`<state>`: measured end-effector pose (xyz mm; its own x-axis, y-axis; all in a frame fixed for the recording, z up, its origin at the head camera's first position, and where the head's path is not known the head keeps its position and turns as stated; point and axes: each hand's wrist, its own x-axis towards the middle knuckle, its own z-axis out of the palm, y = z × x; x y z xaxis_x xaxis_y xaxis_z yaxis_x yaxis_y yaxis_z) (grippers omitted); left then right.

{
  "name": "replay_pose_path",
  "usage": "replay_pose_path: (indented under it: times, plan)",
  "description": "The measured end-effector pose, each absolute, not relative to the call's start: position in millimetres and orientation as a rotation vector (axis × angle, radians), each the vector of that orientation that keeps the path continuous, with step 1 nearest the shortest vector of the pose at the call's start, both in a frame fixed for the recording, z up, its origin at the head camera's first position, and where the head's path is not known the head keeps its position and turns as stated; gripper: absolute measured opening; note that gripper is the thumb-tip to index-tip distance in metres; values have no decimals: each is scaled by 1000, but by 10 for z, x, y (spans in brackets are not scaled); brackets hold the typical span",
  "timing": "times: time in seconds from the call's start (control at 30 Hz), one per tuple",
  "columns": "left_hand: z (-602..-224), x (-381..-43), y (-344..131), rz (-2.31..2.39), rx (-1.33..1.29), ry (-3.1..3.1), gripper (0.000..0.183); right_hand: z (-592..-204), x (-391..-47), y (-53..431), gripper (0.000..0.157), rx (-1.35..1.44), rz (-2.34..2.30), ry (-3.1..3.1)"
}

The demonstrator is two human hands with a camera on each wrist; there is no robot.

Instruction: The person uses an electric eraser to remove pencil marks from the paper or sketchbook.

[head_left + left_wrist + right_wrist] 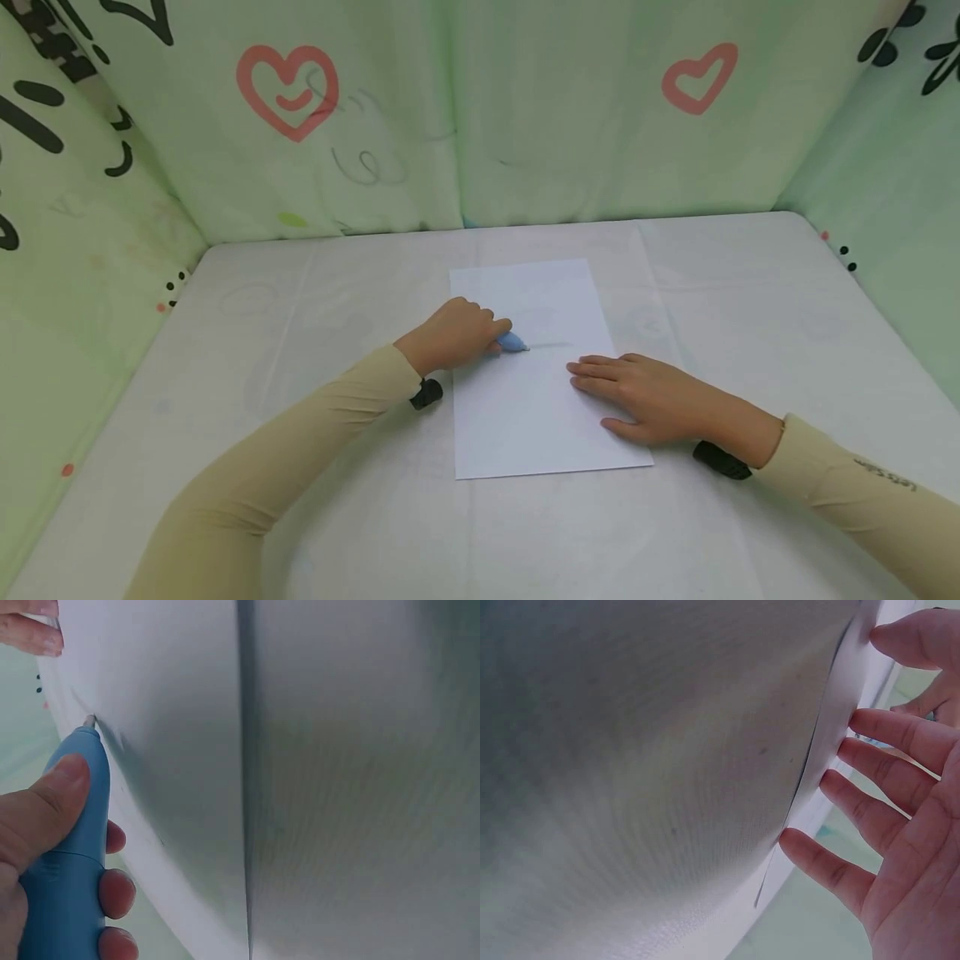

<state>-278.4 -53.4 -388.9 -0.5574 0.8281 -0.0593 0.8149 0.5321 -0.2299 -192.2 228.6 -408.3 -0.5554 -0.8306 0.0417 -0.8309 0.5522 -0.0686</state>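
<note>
A sheet of white paper (517, 417) lies on the white-covered table. My left hand (456, 333) is over its left edge and grips a thick blue pen-shaped tool (512, 342), thumb on one side and fingers curled round the other. In the left wrist view, the small metal tip (90, 721) of the tool is right at the paper, pointing away from the hand. A faint grey streak runs rightward from the tip in the head view. My right hand (645, 396) rests on the right part of the sheet with its fingers spread and straight.
Light green curtains (555, 125) with red hearts and black marks enclose the table (337, 292) at the back and both sides. A black strap-like piece (426, 393) sits under the left wrist, and a similar black piece (722, 460) under the right.
</note>
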Motion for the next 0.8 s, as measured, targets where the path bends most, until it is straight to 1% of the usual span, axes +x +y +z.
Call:
replay_pose_path:
  times: [0.37,0.53,0.8]
  plan:
    - [-3868,-2799,-520,377,-1422,-2735,23,-4098,-1935,2307,52,1478,120,-2742]
    - [-3883,-2783,-526,336,-1477,-2676,21,-4089,-1931,2314,53,1467,116,-2778]
    - [-3896,-2796,-496,358,-1468,-2656,20,-4088,-1924,2304,54,1467,119,-2792]
